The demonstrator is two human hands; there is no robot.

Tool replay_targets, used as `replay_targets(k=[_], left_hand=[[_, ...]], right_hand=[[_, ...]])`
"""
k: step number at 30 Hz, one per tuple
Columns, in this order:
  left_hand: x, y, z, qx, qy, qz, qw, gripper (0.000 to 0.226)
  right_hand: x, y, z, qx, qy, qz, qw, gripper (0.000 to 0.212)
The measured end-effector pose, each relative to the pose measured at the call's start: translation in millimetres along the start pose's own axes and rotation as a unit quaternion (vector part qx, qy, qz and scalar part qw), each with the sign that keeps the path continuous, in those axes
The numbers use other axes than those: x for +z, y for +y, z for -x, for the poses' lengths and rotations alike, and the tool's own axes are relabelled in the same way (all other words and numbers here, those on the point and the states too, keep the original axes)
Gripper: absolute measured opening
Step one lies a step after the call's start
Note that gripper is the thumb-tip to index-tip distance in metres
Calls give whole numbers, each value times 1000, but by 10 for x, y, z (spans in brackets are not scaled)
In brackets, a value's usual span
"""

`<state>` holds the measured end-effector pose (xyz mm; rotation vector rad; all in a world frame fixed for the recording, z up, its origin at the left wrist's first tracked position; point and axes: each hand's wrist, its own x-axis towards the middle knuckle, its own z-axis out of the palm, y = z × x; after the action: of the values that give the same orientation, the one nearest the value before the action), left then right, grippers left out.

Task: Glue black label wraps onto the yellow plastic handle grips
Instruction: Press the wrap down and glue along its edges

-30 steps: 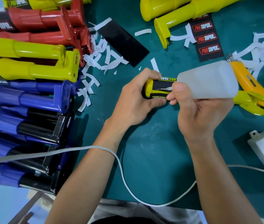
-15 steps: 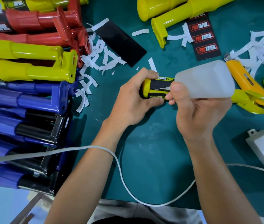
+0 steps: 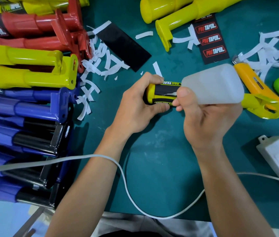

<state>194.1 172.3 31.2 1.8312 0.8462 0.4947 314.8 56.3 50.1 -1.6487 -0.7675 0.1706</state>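
Yellow handle (image 3: 149, 90) held over the middle of the teal worktop (image 3: 154, 161): my left grip (image 3: 135, 106) is curled round its butt end, fingers (image 3: 154, 79) on the black label wrap (image 3: 166, 90). My right grip (image 3: 207, 120) clasps a translucent squeeze bottle (image 3: 217, 86), its narrow end at the wrap's pale seam

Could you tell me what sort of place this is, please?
Probably a small workshop or assembly bench for hand finishing. On and beside a green mat lie batches of red, yellow and blue handle grips, loose black labels and peeled white backing strips; the right hand holds a glue bottle.
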Motion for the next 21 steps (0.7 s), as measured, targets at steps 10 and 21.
replay_targets(k=[10,21], left_hand=[[-3,-8,-7,8,-3,-1,1000,56],[-14,-4,-18,15,-1,0,1000,57]], right_hand=[[-28,-29,-21,-3,4,12,1000,62],[-48,-33,-34,9,-4,4,1000,63]])
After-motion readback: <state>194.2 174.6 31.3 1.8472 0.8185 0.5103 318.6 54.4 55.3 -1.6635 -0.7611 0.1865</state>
